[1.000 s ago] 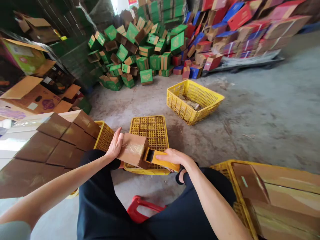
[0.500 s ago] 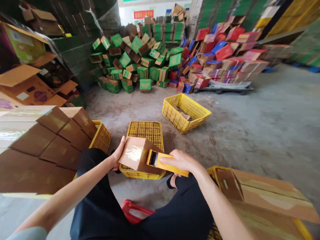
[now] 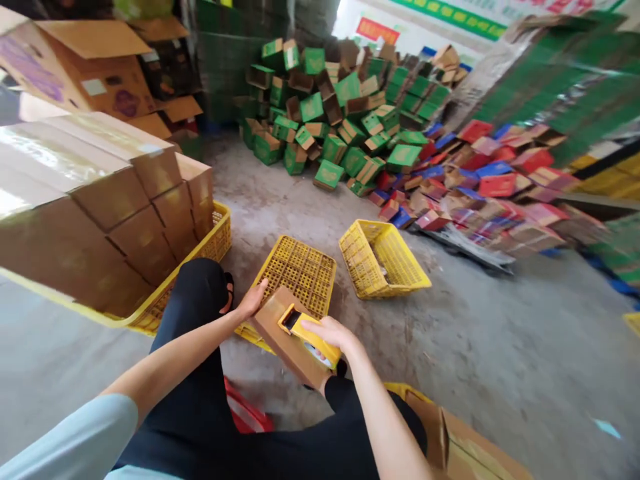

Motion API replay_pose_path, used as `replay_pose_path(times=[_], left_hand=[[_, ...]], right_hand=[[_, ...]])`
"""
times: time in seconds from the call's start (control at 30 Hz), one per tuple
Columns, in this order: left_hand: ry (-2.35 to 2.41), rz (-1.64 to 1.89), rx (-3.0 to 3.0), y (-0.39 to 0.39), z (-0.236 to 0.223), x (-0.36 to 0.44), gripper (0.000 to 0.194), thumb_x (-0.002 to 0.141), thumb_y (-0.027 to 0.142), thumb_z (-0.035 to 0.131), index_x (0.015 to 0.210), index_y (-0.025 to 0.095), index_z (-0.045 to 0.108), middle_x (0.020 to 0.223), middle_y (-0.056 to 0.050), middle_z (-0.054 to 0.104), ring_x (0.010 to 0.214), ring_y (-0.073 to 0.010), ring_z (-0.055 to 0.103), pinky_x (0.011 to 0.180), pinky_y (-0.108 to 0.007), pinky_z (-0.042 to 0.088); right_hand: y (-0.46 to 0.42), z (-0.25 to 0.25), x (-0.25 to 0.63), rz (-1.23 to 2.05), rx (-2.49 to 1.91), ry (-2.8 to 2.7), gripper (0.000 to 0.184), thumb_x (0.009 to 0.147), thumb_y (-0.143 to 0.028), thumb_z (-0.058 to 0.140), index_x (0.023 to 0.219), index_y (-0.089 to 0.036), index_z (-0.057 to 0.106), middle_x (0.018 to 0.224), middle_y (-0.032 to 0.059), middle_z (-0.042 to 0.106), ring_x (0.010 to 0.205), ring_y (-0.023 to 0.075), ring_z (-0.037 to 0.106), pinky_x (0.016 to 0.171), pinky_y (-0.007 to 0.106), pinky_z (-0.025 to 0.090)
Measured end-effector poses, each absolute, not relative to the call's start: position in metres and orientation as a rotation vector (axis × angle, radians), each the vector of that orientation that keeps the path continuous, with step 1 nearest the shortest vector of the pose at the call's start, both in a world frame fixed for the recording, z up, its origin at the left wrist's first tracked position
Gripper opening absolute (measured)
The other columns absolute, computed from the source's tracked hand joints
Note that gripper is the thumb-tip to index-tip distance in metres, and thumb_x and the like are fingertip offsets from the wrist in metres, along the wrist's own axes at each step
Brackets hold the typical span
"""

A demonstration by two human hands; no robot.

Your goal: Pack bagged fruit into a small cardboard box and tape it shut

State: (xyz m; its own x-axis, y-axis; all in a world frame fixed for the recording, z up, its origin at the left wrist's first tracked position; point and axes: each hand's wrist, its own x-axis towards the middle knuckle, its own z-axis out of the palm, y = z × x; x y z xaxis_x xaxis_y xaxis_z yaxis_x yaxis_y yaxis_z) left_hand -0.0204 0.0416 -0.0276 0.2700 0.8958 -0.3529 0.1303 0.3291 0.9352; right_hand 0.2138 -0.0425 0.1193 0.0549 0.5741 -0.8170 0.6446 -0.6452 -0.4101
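Observation:
A small brown cardboard box (image 3: 286,348) rests over my lap, above an overturned yellow crate (image 3: 300,270). My left hand (image 3: 253,300) holds the box's far left end, fingers curled on its edge. My right hand (image 3: 330,332) grips a yellow tape dispenser (image 3: 307,335) and presses it onto the box's top face. The dispenser's black mouth points toward my left hand.
A yellow crate (image 3: 210,247) stacked with taped brown boxes (image 3: 100,207) stands at my left. Another yellow crate (image 3: 383,260) lies tilted on the concrete floor ahead. Heaps of green boxes (image 3: 340,113) and red and blue boxes (image 3: 480,180) fill the back. A red stool (image 3: 247,413) is under me.
The camera has swung to the right and tilted. The box has turned lengthwise toward me, and the dispenser now sits on its top face rather than at its right end.

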Motion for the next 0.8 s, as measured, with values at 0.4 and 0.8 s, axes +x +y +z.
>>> replay_pose_path(times=[0.4, 0.8], left_hand=[[0.616, 0.651, 2.276, 0.004, -0.036, -0.042, 0.092, 0.097, 0.072, 0.047, 0.165, 0.014, 0.023, 0.169, -0.019, 0.025, 0.158, -0.0319, 0.021, 0.13, -0.05, 0.013], [0.534, 0.632, 2.215, 0.011, -0.036, -0.039, 0.113, 0.08, 0.082, 0.063, 0.161, 0.01, 0.033, 0.168, -0.023, 0.023, 0.157, -0.0401, 0.021, 0.129, -0.052, 0.006]], right_hand=[[-0.019, 0.101, 0.192, -1.614, 2.152, 1.309, 0.05, 0.096, -0.058, 0.054, 0.069, -0.017, 0.063, 0.052, 0.0047, 0.062, 0.049, 0.0195, 0.064, 0.05, 0.029, 0.056], [-0.04, 0.108, 0.196, -1.763, 2.129, 1.438, 0.054, 0.093, -0.064, 0.056, 0.068, -0.016, 0.065, 0.051, 0.0081, 0.064, 0.044, 0.0196, 0.062, 0.046, 0.029, 0.052]])
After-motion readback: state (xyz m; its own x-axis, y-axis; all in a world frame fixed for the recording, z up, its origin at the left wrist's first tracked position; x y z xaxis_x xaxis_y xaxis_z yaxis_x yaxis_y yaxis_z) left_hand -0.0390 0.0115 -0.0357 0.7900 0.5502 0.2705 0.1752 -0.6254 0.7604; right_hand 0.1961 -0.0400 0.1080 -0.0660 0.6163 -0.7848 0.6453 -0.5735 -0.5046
